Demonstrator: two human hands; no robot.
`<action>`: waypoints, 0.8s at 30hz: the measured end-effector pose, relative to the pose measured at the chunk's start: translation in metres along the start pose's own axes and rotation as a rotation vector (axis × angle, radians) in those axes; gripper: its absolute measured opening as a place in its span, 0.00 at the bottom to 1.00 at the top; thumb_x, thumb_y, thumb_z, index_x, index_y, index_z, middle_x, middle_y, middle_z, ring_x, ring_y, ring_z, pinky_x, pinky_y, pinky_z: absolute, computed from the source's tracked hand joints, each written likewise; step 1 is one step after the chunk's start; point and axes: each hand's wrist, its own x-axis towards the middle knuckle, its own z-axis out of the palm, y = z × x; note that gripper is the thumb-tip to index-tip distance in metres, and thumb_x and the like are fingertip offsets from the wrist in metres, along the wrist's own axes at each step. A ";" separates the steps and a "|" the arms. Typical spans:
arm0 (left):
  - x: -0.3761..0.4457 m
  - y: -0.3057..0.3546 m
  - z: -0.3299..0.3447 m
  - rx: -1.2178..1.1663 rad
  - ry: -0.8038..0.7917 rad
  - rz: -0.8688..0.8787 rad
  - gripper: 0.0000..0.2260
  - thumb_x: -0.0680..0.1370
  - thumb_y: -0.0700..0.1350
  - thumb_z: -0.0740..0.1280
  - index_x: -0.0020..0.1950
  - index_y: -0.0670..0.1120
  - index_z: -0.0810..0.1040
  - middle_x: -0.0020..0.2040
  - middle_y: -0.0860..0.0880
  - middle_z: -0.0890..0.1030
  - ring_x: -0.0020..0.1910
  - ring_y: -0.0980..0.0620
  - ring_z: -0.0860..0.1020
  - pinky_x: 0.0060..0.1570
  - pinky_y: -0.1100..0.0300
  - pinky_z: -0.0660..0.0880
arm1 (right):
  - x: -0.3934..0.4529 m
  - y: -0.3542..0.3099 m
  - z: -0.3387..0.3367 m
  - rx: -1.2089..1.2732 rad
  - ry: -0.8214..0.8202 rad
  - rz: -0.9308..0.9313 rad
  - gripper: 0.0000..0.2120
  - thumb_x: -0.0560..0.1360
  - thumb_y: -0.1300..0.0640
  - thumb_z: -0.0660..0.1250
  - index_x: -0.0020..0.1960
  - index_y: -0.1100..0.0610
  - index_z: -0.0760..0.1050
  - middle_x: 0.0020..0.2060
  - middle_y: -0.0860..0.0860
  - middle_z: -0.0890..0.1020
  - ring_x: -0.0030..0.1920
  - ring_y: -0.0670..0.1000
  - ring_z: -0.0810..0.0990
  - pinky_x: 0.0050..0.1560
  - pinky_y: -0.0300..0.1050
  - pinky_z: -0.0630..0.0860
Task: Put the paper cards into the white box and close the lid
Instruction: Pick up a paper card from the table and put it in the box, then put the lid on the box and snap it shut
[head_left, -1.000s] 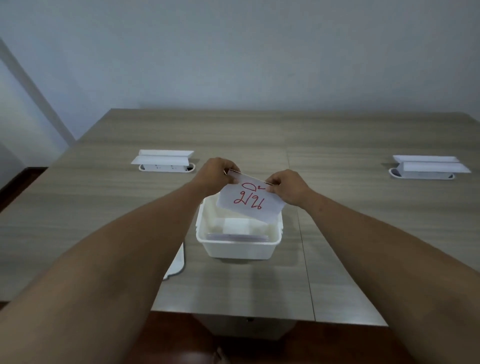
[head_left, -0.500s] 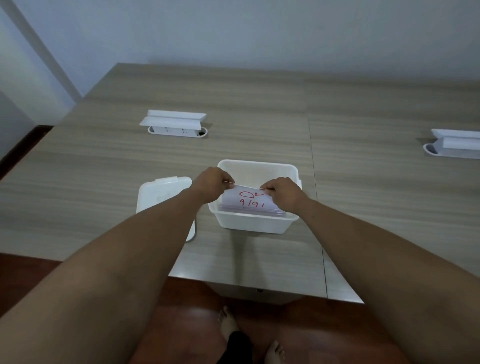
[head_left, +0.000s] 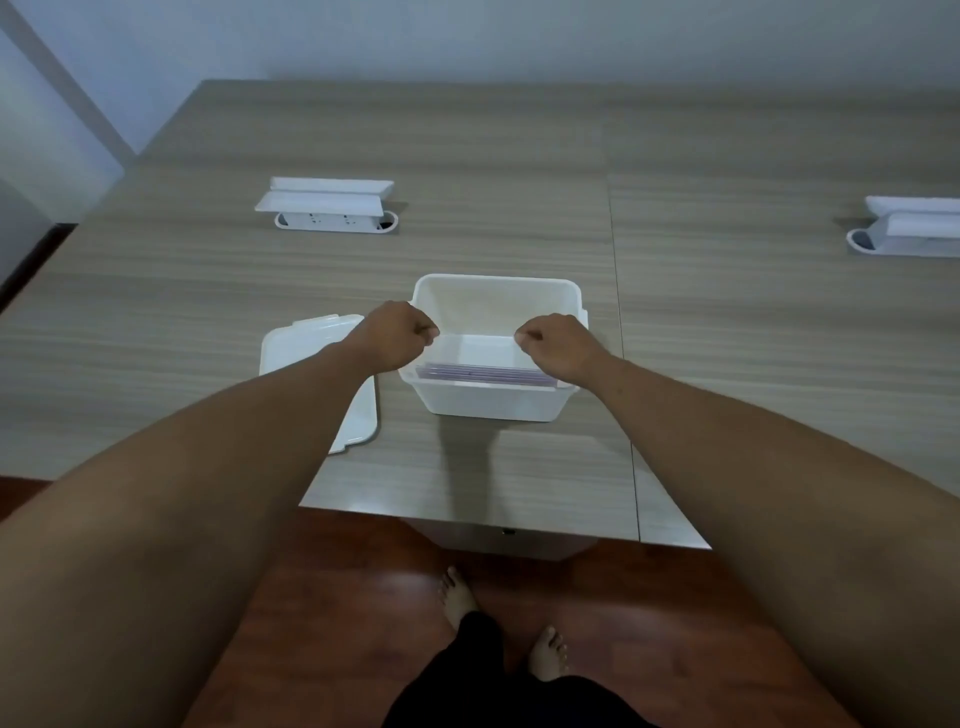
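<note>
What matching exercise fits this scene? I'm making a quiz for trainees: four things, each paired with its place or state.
Things:
1. paper cards
2. lid
3. left hand
4. socket unit

Places or states:
A. flat on the table, left of the white box
B. far left on the table
C. inside the box, by its near wall
D. curled over the box's left rim

Pairs: 1-C, 2-A, 3-D, 4-B

One white box (head_left: 496, 400). One lid (head_left: 317, 343), off box. One stack of paper cards (head_left: 483, 373) inside box; card number cannot be told. Two hands: left hand (head_left: 396, 335), right hand (head_left: 558, 345). Two white socket units: one (head_left: 328, 203), other (head_left: 914, 228). One counter (head_left: 727, 322). Two bare feet (head_left: 457, 597).
</note>
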 end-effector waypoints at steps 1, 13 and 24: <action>-0.004 -0.001 -0.005 -0.010 0.032 -0.011 0.13 0.79 0.46 0.63 0.52 0.43 0.85 0.53 0.46 0.86 0.55 0.45 0.81 0.60 0.52 0.76 | -0.001 -0.002 -0.005 0.005 0.018 -0.004 0.16 0.78 0.57 0.57 0.46 0.68 0.77 0.45 0.59 0.84 0.44 0.57 0.79 0.47 0.48 0.73; -0.034 -0.060 -0.055 0.000 0.174 -0.177 0.14 0.78 0.47 0.62 0.46 0.40 0.84 0.50 0.42 0.85 0.51 0.42 0.81 0.53 0.55 0.77 | 0.010 -0.078 -0.002 0.088 0.069 -0.071 0.15 0.75 0.56 0.64 0.49 0.67 0.80 0.48 0.60 0.85 0.43 0.56 0.81 0.47 0.48 0.77; -0.028 -0.203 -0.085 -0.041 0.158 -0.410 0.12 0.74 0.46 0.62 0.40 0.38 0.79 0.41 0.40 0.79 0.39 0.41 0.77 0.40 0.57 0.71 | 0.068 -0.189 0.083 0.350 0.119 0.087 0.09 0.69 0.62 0.63 0.41 0.64 0.82 0.40 0.58 0.85 0.37 0.52 0.80 0.48 0.51 0.82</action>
